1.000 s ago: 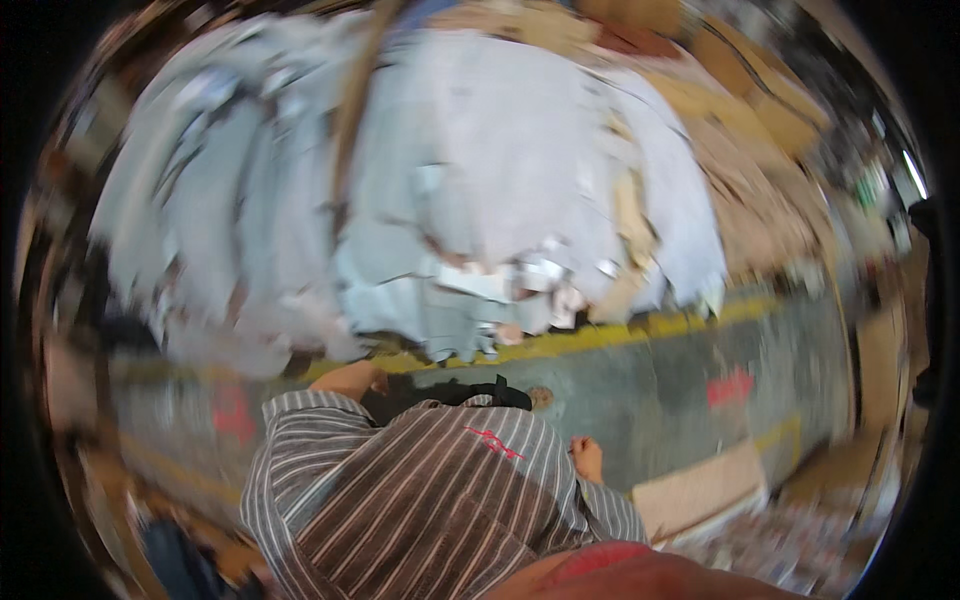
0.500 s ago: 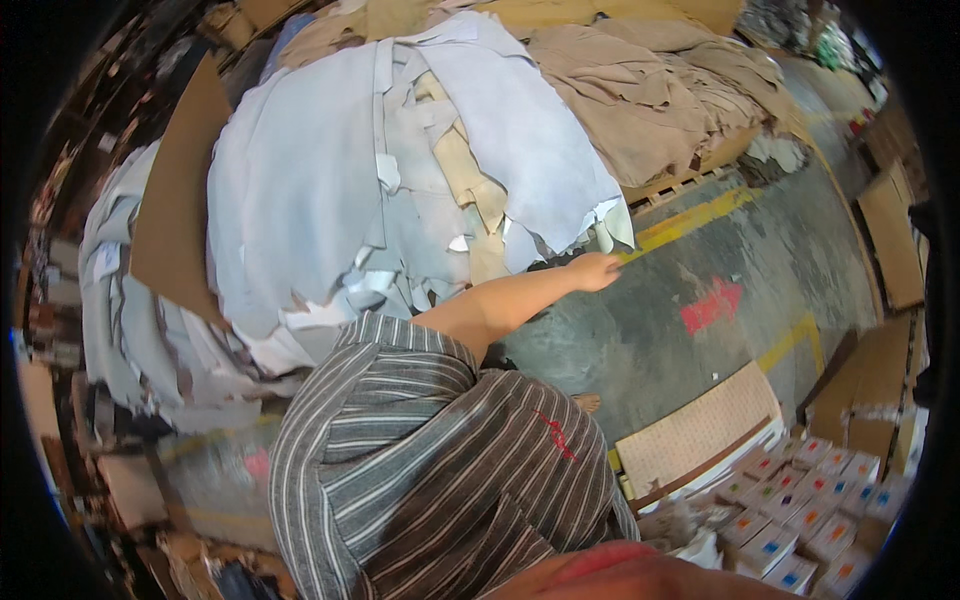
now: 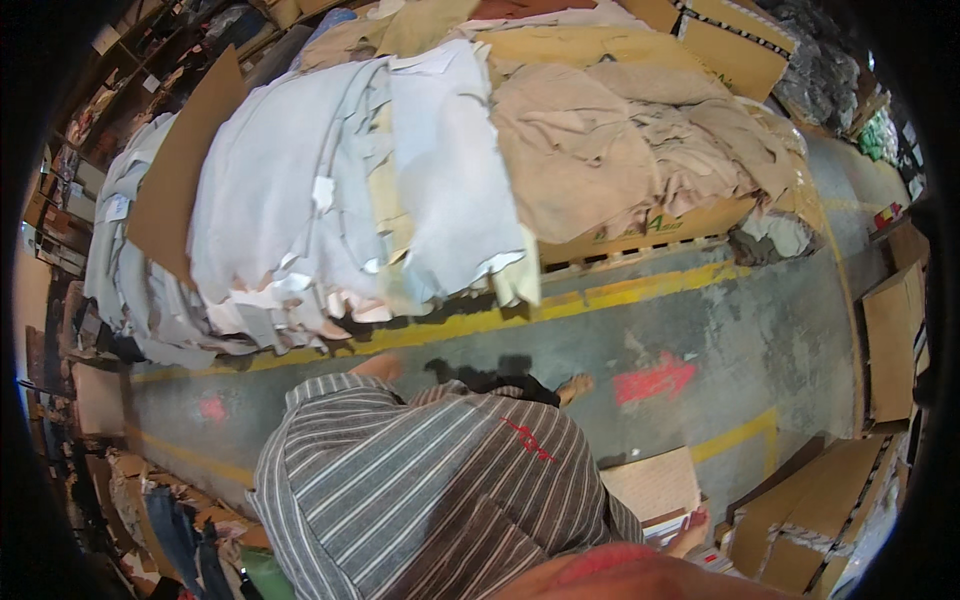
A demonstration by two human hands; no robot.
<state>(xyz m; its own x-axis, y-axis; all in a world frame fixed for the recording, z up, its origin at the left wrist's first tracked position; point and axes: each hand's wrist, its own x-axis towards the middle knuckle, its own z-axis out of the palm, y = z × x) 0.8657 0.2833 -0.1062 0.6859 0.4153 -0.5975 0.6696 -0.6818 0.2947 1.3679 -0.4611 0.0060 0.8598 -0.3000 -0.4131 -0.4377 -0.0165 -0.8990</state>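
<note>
Standing on a worn grey floor, someone in a striped shirt faces a wide pile of pale grey sheets, seen from above in a round view with dark edges. The sheets hang in layers across the left and centre, their ragged lower edges drooping toward a yellow line painted on the floor. The left hand, blurred, is in front of the pile, just past the shirt sleeve and near those hanging edges; whether its fingers are spread or pressed together cannot be told. The right hand is low on the right, just beside the corner of a flat tan board; its fingers are too small to make out, and whether they touch or pinch the board is unclear. A brown cardboard sheet stands tilted among the pale sheets at the left. To their right, crumpled tan sheets lie heaped above a wooden pallet. A foot shows beyond the shirt, with a red mark on the floor to its right. Cardboard boxes fill the lower right corner
</note>
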